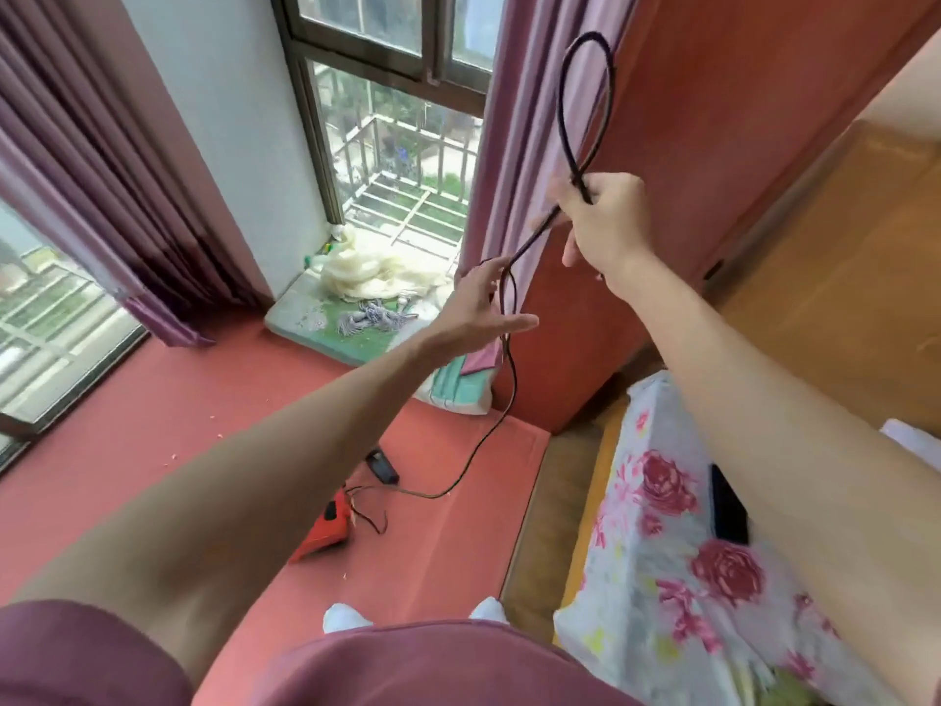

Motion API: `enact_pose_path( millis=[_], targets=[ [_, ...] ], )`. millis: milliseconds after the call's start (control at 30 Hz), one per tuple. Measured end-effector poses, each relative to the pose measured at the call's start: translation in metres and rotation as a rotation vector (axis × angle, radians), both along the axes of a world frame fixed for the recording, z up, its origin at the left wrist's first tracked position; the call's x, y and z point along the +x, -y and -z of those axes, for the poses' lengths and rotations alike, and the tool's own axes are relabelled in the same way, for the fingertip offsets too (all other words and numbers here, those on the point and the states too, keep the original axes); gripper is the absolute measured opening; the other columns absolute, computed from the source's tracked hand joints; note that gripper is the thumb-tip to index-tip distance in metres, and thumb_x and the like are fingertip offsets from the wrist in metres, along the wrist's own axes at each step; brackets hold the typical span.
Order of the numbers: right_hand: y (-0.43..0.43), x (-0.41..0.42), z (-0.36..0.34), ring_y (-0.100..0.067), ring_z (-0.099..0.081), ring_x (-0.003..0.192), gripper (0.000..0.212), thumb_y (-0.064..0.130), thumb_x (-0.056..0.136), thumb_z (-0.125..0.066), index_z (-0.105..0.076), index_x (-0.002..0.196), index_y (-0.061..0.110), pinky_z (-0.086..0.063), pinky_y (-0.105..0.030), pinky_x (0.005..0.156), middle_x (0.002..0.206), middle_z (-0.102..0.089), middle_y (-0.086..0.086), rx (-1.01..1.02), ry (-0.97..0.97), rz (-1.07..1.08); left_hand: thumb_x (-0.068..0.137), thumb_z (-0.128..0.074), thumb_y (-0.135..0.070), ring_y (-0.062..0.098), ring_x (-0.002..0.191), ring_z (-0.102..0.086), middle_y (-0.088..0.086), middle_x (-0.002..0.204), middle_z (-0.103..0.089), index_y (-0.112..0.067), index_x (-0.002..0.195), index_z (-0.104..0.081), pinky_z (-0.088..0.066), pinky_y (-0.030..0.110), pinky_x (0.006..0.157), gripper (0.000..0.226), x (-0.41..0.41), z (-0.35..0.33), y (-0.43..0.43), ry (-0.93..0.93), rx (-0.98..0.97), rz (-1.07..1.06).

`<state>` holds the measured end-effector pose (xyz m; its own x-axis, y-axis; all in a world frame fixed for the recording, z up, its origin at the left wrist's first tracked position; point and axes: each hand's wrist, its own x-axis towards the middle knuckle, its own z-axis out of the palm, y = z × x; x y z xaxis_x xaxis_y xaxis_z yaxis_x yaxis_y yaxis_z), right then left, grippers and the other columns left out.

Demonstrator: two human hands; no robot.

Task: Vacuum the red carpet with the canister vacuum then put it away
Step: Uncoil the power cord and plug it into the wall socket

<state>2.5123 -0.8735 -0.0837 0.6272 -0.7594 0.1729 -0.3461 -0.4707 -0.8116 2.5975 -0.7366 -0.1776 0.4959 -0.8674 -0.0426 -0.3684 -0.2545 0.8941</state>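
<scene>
Both hands handling the black power cord above the red carpet

The right hand [606, 221] is closing its fingers [618, 193] around the black cord [514, 379], pinching the base of a loop that is standing up in front of the pink curtain [514, 160]; the left hand [481, 310] is spreading its fingers [514, 323] wide and flat, the cord running just beside the palm with no grip visible. The cord is trailing down to the red vacuum body [326, 527], which is lying on the red carpet [153, 400] partly hidden by the left forearm. No legible writing is showing. Open carpet is lying left of the vacuum; a floral-covered bed [677, 552] is bordering the right edge
</scene>
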Motion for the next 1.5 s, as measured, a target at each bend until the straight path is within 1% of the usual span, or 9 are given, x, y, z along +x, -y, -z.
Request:
enact_pose_path(
  millis=[100, 233, 400, 633, 833, 967, 1100, 1300, 1500],
  targets=[
    [0.039, -0.040, -0.007, -0.018, -0.057, 0.039, 0.050, 0.048, 0.098, -0.050, -0.073, 0.079, 0.008, -0.049, -0.027, 0.053, 0.062, -0.072, -0.010, -0.002, -0.135, -0.091, 0.097, -0.062, -0.027, 0.013, 0.091, -0.070, 0.006, 0.101, -0.072, -0.006, 0.116, -0.067, -0.055, 0.028, 0.085, 0.028, -0.036, -0.016, 0.059, -0.131, -0.079, 0.029],
    [0.095, -0.099, 0.007, -0.022, -0.066, 0.048, 0.056, 0.052, 0.100, -0.042, -0.071, 0.086, 0.007, -0.058, -0.030, 0.058, 0.070, -0.074, -0.006, -0.014, -0.382, -0.030, 0.102, -0.053, -0.026, 0.010, 0.046, -0.054, 0.004, 0.061, -0.054, -0.001, 0.081, -0.070, -0.050, 0.023, 0.047, 0.036, -0.058, -0.008, 0.101, -0.174, 0.062, 0.008],
    [0.155, -0.157, 0.042, -0.031, -0.068, 0.082, 0.065, 0.053, 0.101, -0.034, -0.072, 0.082, 0.004, -0.054, -0.044, 0.083, 0.081, -0.072, -0.010, -0.140, -0.627, 0.135, 0.098, -0.058, -0.014, 0.001, 0.034, -0.043, -0.005, 0.049, -0.050, 0.001, 0.081, -0.071, -0.039, 0.015, 0.036, 0.025, -0.058, 0.018, 0.128, -0.237, 0.183, -0.082],
    [0.218, -0.183, 0.091, -0.031, -0.055, 0.081, 0.066, 0.063, 0.100, -0.019, -0.054, 0.081, 0.010, -0.037, -0.035, 0.067, 0.088, -0.059, -0.012, -0.250, -0.968, 0.403, 0.088, -0.073, -0.026, 0.013, 0.046, -0.044, 0.002, 0.054, -0.050, -0.012, 0.061, -0.056, -0.034, 0.023, 0.047, 0.035, -0.044, 0.042, 0.186, -0.337, 0.231, 0.084],
    [0.275, -0.183, 0.142, -0.032, -0.070, 0.075, 0.037, 0.045, 0.091, -0.056, -0.070, 0.083, 0.012, -0.059, -0.044, 0.071, 0.079, -0.072, -0.008, 0.120, -0.490, 0.559, 0.094, -0.065, -0.017, 0.020, 0.059, -0.064, 0.016, 0.071, -0.066, -0.002, 0.104, -0.071, -0.051, 0.028, 0.057, 0.019, -0.019, 0.060, 0.239, -0.357, 0.450, 0.424],
    [0.297, -0.170, 0.152, -0.035, -0.070, 0.090, 0.024, 0.015, 0.079, -0.047, -0.068, 0.084, 0.026, -0.058, -0.049, 0.082, 0.094, -0.074, -0.011, 0.259, -0.242, 0.679, 0.096, -0.042, -0.007, 0.031, 0.079, -0.068, 0.016, 0.082, -0.071, -0.008, 0.110, -0.067, -0.059, 0.045, 0.081, 0.029, -0.023, 0.072, 0.272, -0.605, 0.417, 0.353],
    [0.313, -0.167, 0.143, -0.019, -0.063, 0.063, 0.033, 0.001, 0.090, -0.040, -0.070, 0.093, 0.013, -0.052, -0.018, 0.056, 0.077, -0.068, -0.011, 0.437, 0.035, 0.825, 0.099, -0.032, -0.030, 0.030, 0.082, -0.065, 0.015, 0.091, -0.071, -0.011, 0.109, -0.068, -0.050, 0.045, 0.088, 0.042, -0.039, 0.079, 0.301, -0.869, 0.398, 0.208],
    [0.356, -0.172, 0.159, -0.020, -0.065, 0.060, 0.030, 0.005, 0.094, -0.042, -0.072, 0.090, 0.006, -0.054, -0.023, 0.057, 0.068, -0.068, -0.010, 0.645, 0.282, 0.860, 0.096, -0.020, -0.071, 0.031, 0.086, -0.070, 0.018, 0.093, -0.073, 0.001, 0.101, -0.070, -0.051, 0.046, 0.093, 0.088, -0.064, 0.082, 0.352, -1.023, 0.413, 0.179],
    [0.398, -0.170, 0.179, -0.017, -0.062, 0.055, 0.023, 0.005, 0.090, -0.053, -0.072, 0.077, 0.005, -0.049, -0.023, 0.053, 0.061, -0.066, -0.006, 0.776, 0.242, 0.679, 0.096, -0.036, -0.022, 0.024, 0.057, -0.060, 0.017, 0.066, -0.064, 0.001, 0.077, -0.075, -0.049, 0.036, 0.072, 0.049, -0.111, 0.074, 0.404, -1.068, 0.398, 0.184]
  ],
)
